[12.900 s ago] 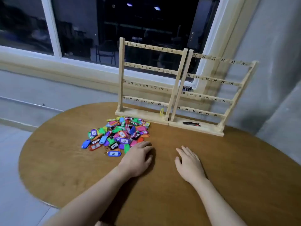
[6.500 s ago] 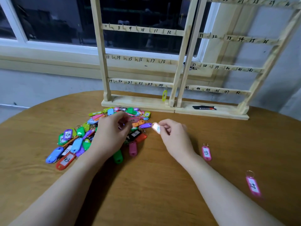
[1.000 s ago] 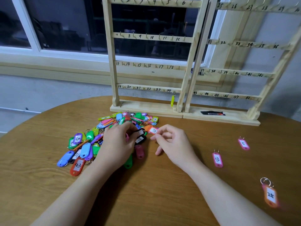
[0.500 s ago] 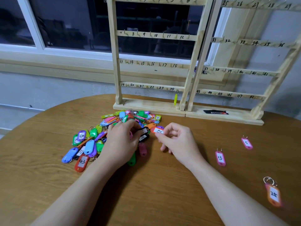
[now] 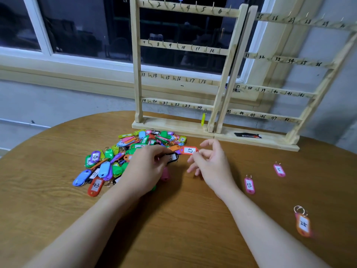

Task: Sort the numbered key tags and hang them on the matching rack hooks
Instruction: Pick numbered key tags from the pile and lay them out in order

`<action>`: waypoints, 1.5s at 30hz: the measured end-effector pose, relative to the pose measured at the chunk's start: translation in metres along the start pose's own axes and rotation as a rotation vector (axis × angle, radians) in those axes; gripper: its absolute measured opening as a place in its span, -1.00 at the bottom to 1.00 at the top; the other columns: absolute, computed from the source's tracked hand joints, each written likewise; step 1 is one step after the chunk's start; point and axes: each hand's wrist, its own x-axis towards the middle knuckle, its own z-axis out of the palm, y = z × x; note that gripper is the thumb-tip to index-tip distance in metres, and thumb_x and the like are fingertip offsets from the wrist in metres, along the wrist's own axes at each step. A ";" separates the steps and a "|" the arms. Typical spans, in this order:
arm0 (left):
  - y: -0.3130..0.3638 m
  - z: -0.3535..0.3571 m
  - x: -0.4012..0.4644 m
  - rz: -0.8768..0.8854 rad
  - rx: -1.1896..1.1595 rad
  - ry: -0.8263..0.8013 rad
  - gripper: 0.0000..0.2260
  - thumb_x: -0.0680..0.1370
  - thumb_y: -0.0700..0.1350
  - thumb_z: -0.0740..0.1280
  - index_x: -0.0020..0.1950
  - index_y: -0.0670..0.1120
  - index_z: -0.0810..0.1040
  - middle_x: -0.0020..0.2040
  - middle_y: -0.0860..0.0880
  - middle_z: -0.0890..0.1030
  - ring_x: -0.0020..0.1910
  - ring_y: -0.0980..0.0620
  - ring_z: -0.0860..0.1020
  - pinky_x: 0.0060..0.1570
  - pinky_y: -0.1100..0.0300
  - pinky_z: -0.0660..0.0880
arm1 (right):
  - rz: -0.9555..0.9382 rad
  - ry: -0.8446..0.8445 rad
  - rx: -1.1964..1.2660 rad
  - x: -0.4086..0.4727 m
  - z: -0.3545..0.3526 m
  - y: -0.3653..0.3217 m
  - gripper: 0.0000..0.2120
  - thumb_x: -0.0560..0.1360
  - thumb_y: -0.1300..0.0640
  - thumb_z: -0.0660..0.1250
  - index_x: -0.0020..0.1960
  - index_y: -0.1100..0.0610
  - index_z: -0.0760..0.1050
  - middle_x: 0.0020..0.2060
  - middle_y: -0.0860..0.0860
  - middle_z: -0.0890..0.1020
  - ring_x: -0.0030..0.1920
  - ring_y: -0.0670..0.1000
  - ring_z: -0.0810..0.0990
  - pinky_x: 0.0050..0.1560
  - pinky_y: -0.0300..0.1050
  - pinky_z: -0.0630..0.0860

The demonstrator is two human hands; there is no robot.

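Right hand [image 5: 210, 163] pinches the red tag 37 [image 5: 189, 150] just right of the pile [image 5: 123, 157]; left hand [image 5: 146, 167] grips a black tag [image 5: 171, 157]. Read each number first, then lay it apart from the pile, face up.

A red tag [image 5: 189, 150], black tag [image 5: 171, 158], two pink tags [image 5: 249, 185], one orange tag [image 5: 303, 224], brown table [image 5: 173, 219].

Handwritten on the left rack [image 5: 185, 47]: 1–24 (six per bar). On the right rack [image 5: 278, 91]: 25–48, some blurred. On tags: 37 on the red-orange tag [image 5: 189, 150], 13 [image 5: 249, 185] and 5 [image 5: 279, 169] on pink, 24 on orange [image 5: 303, 224], 43 on red [image 5: 95, 185].
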 end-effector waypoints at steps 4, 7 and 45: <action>0.007 0.006 -0.011 0.054 0.038 -0.094 -0.91 0.59 -0.09 0.40 0.00 0.11 0.64 -0.17 0.19 0.57 -0.11 0.17 0.49 -0.12 0.21 0.42 | -0.022 0.096 0.050 -0.006 -0.029 -0.023 -0.88 0.64 0.24 0.29 0.15 0.10 0.43 -0.15 0.05 0.74 -0.32 0.12 0.71 -0.41 -0.19 0.49; 0.016 0.009 -0.017 0.016 -0.054 -0.118 -0.93 0.57 -0.05 0.43 -0.11 0.09 0.61 -0.21 0.18 0.64 -0.18 0.19 0.55 -0.16 0.21 0.47 | -0.023 0.142 0.021 -0.019 -0.060 -0.034 -0.94 0.66 0.25 0.26 0.10 0.17 0.49 -0.16 0.08 0.72 -0.37 0.09 0.69 -0.43 -0.19 0.44; 0.110 0.082 -0.073 -0.048 0.421 -0.280 -0.71 0.67 0.08 0.14 0.11 -0.04 0.57 0.10 -0.09 0.52 0.17 -0.11 0.46 0.20 -0.01 0.37 | 0.137 -0.234 -1.096 -0.190 -0.338 0.020 -0.75 0.70 -0.03 0.11 -0.13 -0.12 0.42 -0.13 -0.13 0.50 -0.09 -0.11 0.50 0.04 -0.07 0.50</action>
